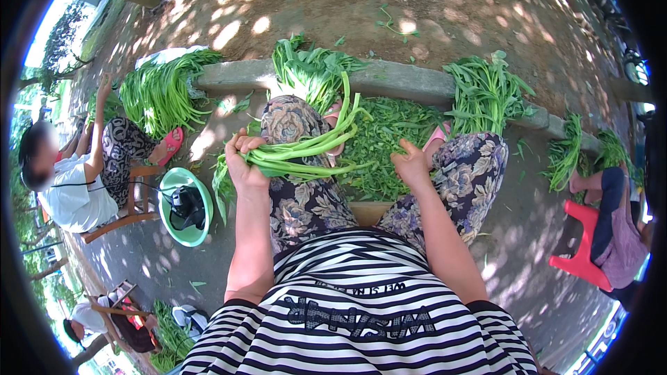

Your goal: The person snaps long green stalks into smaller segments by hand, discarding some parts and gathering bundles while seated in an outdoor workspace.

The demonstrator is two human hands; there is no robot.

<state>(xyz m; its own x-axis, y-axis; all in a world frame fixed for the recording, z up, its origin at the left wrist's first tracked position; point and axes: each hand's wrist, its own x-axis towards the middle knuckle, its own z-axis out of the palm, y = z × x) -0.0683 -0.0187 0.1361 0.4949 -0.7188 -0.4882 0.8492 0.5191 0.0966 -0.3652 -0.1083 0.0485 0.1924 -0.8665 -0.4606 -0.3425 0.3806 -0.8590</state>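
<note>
My left hand (246, 161) is closed around a bunch of green leafy stems (307, 153), whose cut ends point right and upward over my left knee. Leaves of that bunch hang below and left of the fist. To the right, my right hand (411, 164) is held over my lap beside the right knee, fingers partly bent, with nothing visible in it. Beneath and between the hands lies a heap of loose torn leaves (385, 135) on the ground. One pile of leafy greens (307, 70) rests against the kerb ahead, and another pile (487, 91) stands by my right knee.
A concrete kerb (409, 80) crosses in front. At left are a mint-green basin (206, 208) holding a black item, a seated person (78, 187) and a pile of long stems (161, 91). Another person (622, 250) sits on a red plastic stool (581, 239) at right.
</note>
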